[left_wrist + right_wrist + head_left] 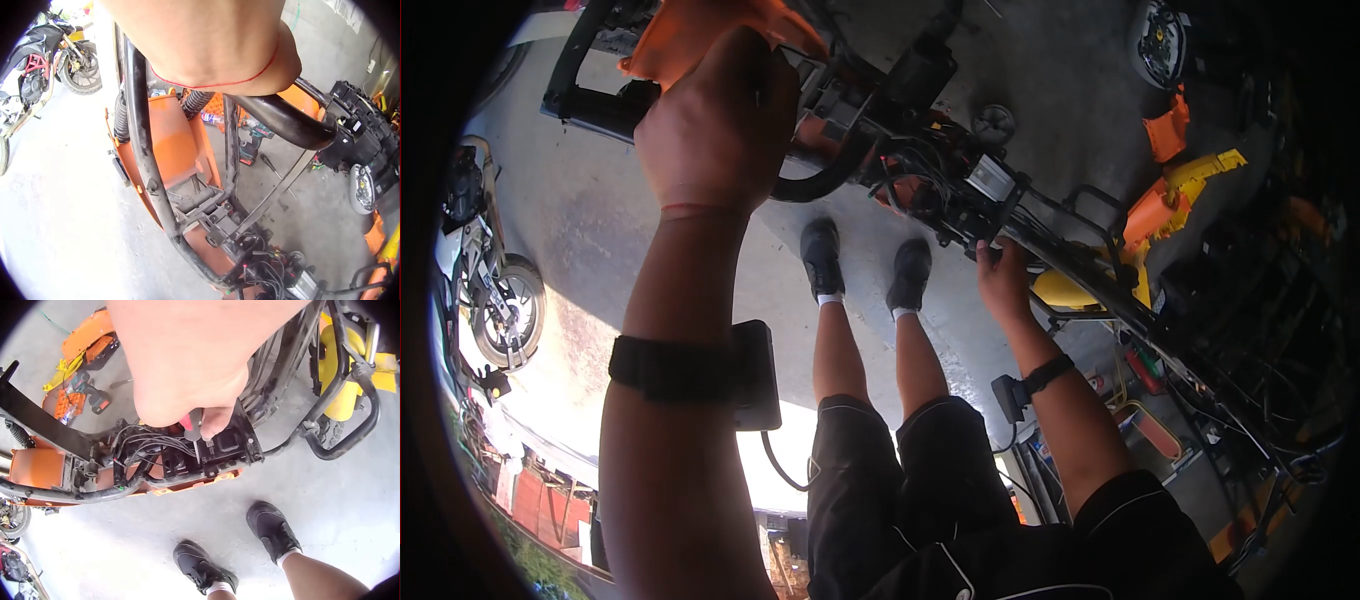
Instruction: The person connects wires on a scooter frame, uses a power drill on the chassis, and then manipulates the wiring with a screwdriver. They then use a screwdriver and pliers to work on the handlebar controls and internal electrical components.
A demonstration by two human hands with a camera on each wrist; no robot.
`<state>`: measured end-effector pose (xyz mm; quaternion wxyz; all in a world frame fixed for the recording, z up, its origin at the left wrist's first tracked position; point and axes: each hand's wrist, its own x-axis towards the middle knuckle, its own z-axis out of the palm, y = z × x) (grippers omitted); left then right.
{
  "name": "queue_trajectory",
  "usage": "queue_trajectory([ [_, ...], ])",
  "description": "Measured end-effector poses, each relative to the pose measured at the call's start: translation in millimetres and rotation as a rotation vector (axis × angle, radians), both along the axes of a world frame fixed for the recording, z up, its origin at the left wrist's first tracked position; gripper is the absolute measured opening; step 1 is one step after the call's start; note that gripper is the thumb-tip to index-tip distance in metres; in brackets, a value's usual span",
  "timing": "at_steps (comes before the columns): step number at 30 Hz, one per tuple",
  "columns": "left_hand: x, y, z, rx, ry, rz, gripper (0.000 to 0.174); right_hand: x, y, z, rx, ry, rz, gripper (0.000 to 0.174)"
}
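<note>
My left hand, upper left in the head view, appears to grip the frame, fingers largely hidden. Right hand pinches a screwdriver, centre of the right-wrist view. Step: likely fastener work; next, seat tip squarely.

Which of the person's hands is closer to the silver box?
Right. In the head view, the right hand is just below the silver box, while the left hand is farther away, by the curved black bar.
</note>
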<state>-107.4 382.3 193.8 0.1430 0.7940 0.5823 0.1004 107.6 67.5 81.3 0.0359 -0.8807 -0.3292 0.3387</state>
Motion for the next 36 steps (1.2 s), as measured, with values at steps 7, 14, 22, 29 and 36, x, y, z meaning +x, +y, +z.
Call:
queue_trajectory([
  [7,1.9,-1.0,2.3,-0.004,0.014,0.002,0.008,0.3,-5.8,-1.7,0.145,0.045,0.119,0.040],
  [14,1.0,-1.0,3.0,-0.006,-0.007,-0.009,0.007,4.8,-9.6,-9.7,0.219,-0.078,0.301,0.038],
  [22,2.9,-1.0,5.8,-0.056,0.000,0.014,0.008,8.3,-0.2,-7.0,0.005,0.000,0.115,0.036],
  [29,2.6,-1.0,5.4,-0.048,0.007,0.005,0.009,8.3,1.2,-4.2,-0.050,-0.032,0.099,0.038],
  [36,1.7,0.0,3.7,-0.027,0.026,-0.011,0.011,6.8,4.4,1.3,0.098,-0.060,0.290,0.040],
])
